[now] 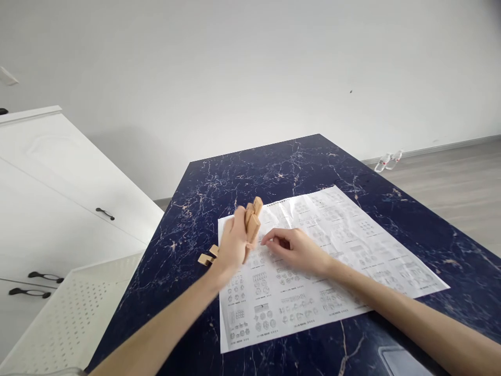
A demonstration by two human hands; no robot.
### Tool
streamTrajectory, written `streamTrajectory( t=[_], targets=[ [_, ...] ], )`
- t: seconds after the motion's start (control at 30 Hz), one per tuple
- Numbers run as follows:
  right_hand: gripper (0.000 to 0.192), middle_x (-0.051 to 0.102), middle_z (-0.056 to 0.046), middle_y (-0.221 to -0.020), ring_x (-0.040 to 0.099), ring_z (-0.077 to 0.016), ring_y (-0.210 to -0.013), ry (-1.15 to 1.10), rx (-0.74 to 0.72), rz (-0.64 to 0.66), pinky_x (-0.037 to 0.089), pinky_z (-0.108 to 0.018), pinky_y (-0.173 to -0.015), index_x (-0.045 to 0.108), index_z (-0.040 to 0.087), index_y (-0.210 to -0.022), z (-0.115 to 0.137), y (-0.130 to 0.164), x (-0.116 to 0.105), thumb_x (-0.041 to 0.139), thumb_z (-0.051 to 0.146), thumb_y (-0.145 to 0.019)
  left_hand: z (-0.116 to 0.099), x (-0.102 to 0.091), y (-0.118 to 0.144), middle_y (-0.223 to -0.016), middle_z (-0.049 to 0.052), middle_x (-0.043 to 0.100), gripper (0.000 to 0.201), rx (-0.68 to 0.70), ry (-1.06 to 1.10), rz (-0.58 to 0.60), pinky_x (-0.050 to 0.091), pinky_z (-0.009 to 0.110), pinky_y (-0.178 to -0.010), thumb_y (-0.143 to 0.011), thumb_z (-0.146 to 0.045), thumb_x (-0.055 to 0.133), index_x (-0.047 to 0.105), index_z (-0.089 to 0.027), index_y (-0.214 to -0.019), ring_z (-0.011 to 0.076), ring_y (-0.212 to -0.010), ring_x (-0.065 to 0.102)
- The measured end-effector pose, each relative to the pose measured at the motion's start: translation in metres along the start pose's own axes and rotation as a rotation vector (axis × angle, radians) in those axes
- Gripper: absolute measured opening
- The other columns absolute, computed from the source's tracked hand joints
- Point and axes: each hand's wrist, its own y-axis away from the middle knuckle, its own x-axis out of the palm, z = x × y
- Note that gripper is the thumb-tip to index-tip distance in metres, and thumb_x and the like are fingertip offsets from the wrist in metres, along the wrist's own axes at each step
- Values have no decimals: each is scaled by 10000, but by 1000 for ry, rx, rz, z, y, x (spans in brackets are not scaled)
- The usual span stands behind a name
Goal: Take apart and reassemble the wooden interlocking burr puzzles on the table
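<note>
My left hand point(231, 245), a little blurred, is wrapped round several light wooden puzzle pieces point(253, 227) held together, their ends sticking up past the fingers. To the right, my right hand point(291, 245) has its fingers curled with thumb and forefinger close together; whatever they pinch, if anything, cannot be made out. Beneath both hands lies a large white instruction sheet point(313, 292), creased and printed with rows of small grey diagrams. Two more wooden ends point(205, 259) show just left of my left wrist, partly hidden behind it.
The dark blue marble-patterned table point(250, 180) extends to a white wall. White cabinets point(78, 177) with black handles and a white perforated chair point(74, 308) stand at the left. Clear plastic bottles point(387, 161) are on the floor at right. A pale rounded object point(403, 360) sits at the near right.
</note>
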Motion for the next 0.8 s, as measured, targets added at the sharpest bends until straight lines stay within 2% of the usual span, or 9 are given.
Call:
streamTrajectory(
  t=[0.07, 0.1, 0.17, 0.27, 0.4, 0.6, 0.8],
  targets=[
    [272, 577, 16, -673, 461, -143, -574, -107, 24, -13, 381, -298, -568, 732, 199, -951, -2, -3, -5, 557, 390, -1032, -10, 25, 16, -474, -58, 300, 662, -167, 396, 186, 253, 292, -399, -1017, -785, 256, 425, -255, -657, 102, -371, 234],
    [303, 588, 10, -695, 468, -144, -588, -145, 27, -18, 389, -300, -576, 718, 201, -928, -3, -4, -8, 554, 432, -1037, -12, 34, 21, -467, -60, 306, 656, -214, 498, 230, 240, 289, -404, -998, -799, 315, 426, -252, -653, 98, -376, 228],
    [362, 575, 13, -701, 457, -139, -589, -223, 45, -44, 392, -298, -574, 698, 210, -898, -4, -5, -13, 559, 512, -1038, -9, 48, 25, -447, -53, 330, 649, -238, 567, 246, 225, 288, -416, -976, -789, 415, 424, -244, -625, 95, -381, 240],
    [380, 480, 45, -647, 383, -122, -550, -345, 105, -106, 344, -280, -529, 691, 219, -905, -4, -5, -19, 599, 571, -1011, 6, 54, 22, -436, -40, 350, 637, -202, 512, 189, 269, 298, -442, -1017, -717, 390, 430, -238, -600, 101, -389, 269],
    [344, 441, 52, -637, 371, -128, -545, -378, 174, -129, 335, -284, -526, 706, 224, -973, -6, -6, -21, 606, 553, -984, 22, 47, 15, -429, -45, 340, 624, -193, 414, 122, 283, 301, -442, -1040, -677, 380, 402, -243, -592, 97, -373, 265],
    [266, 437, 58, -638, 349, -122, -539, -311, 175, -101, 322, -289, -544, 689, 226, -917, -5, -6, -16, 615, 470, -997, 26, 35, 10, -413, -39, 353, 678, -201, 287, 103, 236, 302, -388, -1020, -741, 403, 393, -252, -549, 93, -340, 281],
    [313, 454, 49, -641, 395, -145, -562, -323, 194, -118, 367, -315, -586, 705, 224, -1036, -1, -6, -16, 567, 505, -1023, 37, 26, -1, -448, -29, 369, 695, -159, 161, 52, 252, 302, -399, -1007, -781, 372, 366, -255, -553, 111, -379, 329]
  ],
)
